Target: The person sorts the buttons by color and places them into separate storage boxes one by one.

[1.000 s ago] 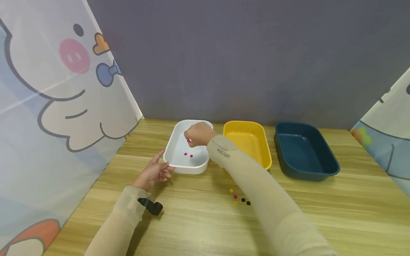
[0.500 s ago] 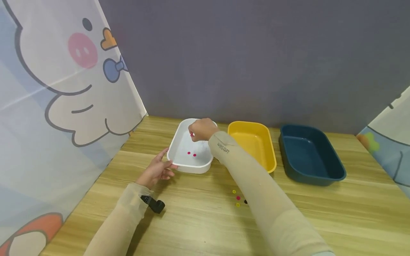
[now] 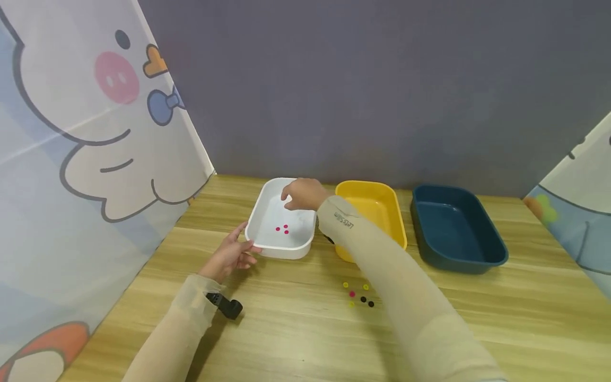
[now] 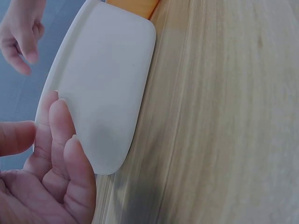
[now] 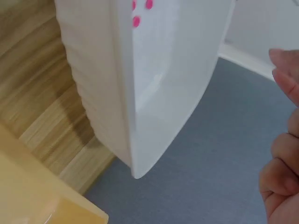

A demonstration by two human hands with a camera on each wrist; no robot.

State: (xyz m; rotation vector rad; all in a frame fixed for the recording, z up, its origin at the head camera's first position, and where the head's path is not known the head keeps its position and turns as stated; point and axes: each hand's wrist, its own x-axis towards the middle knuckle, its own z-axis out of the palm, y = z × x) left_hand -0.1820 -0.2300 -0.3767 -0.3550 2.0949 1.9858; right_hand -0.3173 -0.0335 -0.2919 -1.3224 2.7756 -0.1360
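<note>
My left hand (image 3: 232, 256) holds the near left corner of a white tray (image 3: 281, 253), its thumb and fingers at the rim. Over the far right part of that tray hovers my right hand (image 3: 304, 194), thumb and forefinger slightly apart with nothing between them. Three small pink buttons (image 3: 286, 232) lie close together on the tray floor. The right wrist view also shows pink buttons (image 5: 136, 21) inside, beyond the tray wall. On the table, in front of the yellow tray, are loose buttons: yellow (image 3: 346, 285), a pink one (image 3: 352, 294) and black (image 3: 363, 299).
A yellow tray (image 3: 402, 233) stands right of the white one, partly behind my right forearm. Further right is a dark blue tray (image 3: 491, 263). A grey wall (image 3: 363, 95) rises behind the wooden table (image 3: 286, 329), with a cartoon-printed sheet (image 3: 95, 175) at left.
The pink button that my right hand pinched has dropped into the white tray beside the other two. My right fingers have loosened. The left hand keeps its place at the tray.
</note>
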